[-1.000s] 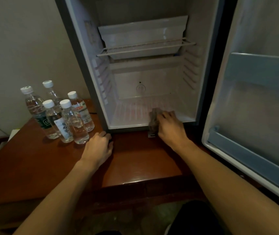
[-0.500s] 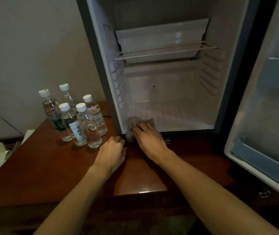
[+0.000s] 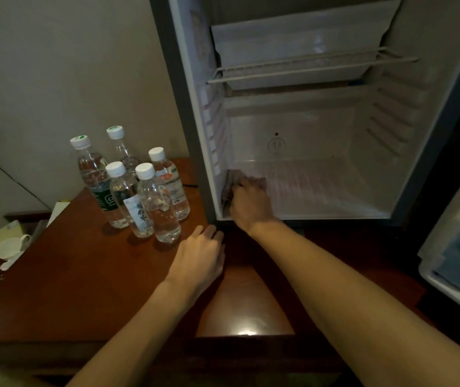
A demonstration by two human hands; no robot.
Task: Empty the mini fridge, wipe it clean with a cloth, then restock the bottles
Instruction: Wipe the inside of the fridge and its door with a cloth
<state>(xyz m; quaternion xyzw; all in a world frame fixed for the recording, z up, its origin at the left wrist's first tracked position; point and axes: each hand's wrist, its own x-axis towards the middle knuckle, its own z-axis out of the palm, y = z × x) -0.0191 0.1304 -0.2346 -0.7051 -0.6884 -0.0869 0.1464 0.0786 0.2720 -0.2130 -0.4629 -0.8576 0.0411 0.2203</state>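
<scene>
surface: dark wood table (image 3: 83, 275) against a plain wall, mini fridge (image 3: 189, 135) on it, door (image 3: 457, 247) swung open right
right hand (image 3: 251, 205): pressing cloth (image 3: 230, 188) on fridge floor, front-left corner, against left wall; fingers over cloth, curl hard to judge
left hand (image 3: 198, 255): flat on table by fridge's front-left corner, fingers relaxed, holding nothing
progress: fridge emptied, wipe underway; restock left
bottles (image 3: 139, 185): five, clustered just left of fridge
room: floor bare to the right; wire shelf (image 3: 307, 65) well above hand
</scene>
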